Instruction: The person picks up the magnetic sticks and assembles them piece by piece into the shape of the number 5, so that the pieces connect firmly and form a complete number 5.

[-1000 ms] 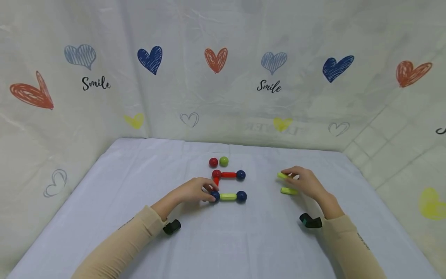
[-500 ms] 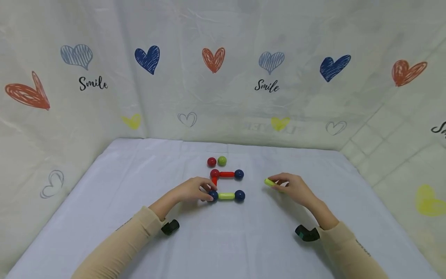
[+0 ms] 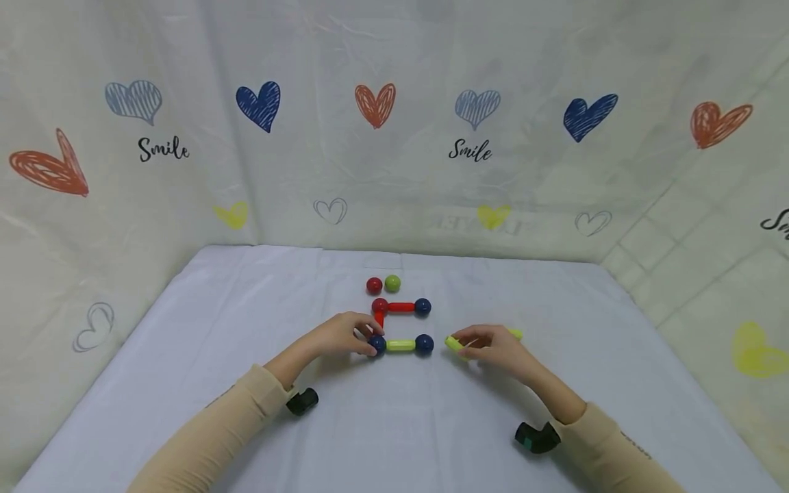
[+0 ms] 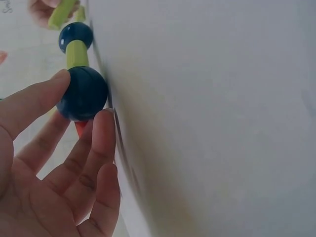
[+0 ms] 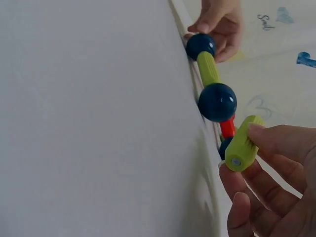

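One green rod (image 5: 243, 144) is pinched in the grip of the right hand (image 3: 496, 350), near a joined frame (image 3: 401, 346) of rods and balls on the worktop (image 3: 394, 438). A blue ball (image 4: 84, 94) at that frame's corner is pinched by the left hand (image 3: 340, 335). A second rod (image 3: 516, 333) is partly hidden by the right hand.

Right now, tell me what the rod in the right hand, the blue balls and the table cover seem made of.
Yellow-green rod in the right hand: probably satin plastic, judging by its molded ridges; the grey disc in its end looks metallic. Blue balls: glossy with sharp highlights, perhaps painted metal or plastic. White table cover: likely matte cloth, with soft creases.
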Tool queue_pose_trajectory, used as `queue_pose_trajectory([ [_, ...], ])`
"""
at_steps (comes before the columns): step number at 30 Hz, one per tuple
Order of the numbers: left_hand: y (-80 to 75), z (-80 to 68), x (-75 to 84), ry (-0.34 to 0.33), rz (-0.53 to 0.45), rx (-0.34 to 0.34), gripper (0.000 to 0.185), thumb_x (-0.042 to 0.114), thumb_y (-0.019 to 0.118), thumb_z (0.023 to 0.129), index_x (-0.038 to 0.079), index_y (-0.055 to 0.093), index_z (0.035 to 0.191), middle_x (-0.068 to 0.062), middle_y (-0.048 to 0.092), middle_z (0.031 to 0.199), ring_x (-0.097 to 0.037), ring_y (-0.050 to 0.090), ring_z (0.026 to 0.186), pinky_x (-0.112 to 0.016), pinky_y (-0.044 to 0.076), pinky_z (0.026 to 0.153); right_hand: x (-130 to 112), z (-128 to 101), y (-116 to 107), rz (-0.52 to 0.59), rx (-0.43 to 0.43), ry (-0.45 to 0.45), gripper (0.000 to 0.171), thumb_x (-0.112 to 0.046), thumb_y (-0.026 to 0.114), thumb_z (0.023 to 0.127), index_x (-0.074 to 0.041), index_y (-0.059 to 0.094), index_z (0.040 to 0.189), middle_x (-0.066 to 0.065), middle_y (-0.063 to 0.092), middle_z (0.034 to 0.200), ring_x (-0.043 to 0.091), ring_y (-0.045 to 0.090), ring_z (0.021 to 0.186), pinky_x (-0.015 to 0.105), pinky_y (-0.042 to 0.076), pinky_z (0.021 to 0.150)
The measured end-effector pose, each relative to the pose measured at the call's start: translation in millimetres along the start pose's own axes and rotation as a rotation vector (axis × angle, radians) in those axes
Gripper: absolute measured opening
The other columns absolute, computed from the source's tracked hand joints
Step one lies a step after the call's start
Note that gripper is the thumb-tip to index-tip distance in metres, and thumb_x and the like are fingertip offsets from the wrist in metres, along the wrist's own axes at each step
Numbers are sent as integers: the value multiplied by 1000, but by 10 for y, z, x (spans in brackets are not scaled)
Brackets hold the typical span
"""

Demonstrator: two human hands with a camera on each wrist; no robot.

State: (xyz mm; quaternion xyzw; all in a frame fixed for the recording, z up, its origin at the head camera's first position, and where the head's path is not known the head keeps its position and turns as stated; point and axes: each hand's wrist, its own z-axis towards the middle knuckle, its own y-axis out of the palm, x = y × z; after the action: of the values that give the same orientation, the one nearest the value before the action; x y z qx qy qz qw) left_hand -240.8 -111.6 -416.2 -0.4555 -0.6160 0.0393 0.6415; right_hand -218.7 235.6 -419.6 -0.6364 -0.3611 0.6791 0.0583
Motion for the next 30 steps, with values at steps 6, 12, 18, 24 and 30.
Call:
queue_pose_trajectory([
  [6, 1, 17, -1, -2, -1, 8, 30, 14, 80, 90, 14, 72, 120, -3, 70, 112, -22, 62, 107, -43, 53, 91, -56, -40, 138, 117, 0, 129, 36, -14, 76, 91, 0, 71, 124, 8, 70, 109, 21, 62, 84, 30, 52, 64],
  [12, -8, 40, 3, -32, -5, 30, 30, 13, 80, 90, 15, 73, 119, -3, 70, 111, -21, 62, 105, -41, 54, 89, -91, -23, 197, 112, -1, 146, 36, -13, 76, 91, -1, 70, 124, 8, 71, 107, 20, 59, 77, 28, 48, 60],
  [18, -21, 55, 10, -33, -11, 29, 30, 13, 80, 89, 14, 73, 119, -4, 70, 110, -21, 62, 105, -41, 53, 89, -135, -5, 217, 159, -41, 168, 41, -16, 76, 93, 1, 68, 128, 5, 70, 101, 16, 58, 76, 26, 49, 61],
  [24, -34, 70, 14, -23, -13, 27, 31, 13, 80, 90, 13, 73, 120, -5, 70, 111, -22, 63, 105, -41, 54, 88, -151, 16, 256, 217, -89, 161, 44, -13, 74, 94, 4, 62, 133, 5, 72, 98, 15, 61, 78, 26, 52, 60],
  [30, -30, 84, 3, -12, -25, 24, 31, 13, 80, 90, 11, 73, 120, -6, 70, 112, -22, 64, 104, -39, 54, 87, -171, 42, 331, 247, -88, 255, 39, -16, 76, 93, 0, 61, 126, 6, 73, 96, 17, 64, 77, 27, 56, 64],
])
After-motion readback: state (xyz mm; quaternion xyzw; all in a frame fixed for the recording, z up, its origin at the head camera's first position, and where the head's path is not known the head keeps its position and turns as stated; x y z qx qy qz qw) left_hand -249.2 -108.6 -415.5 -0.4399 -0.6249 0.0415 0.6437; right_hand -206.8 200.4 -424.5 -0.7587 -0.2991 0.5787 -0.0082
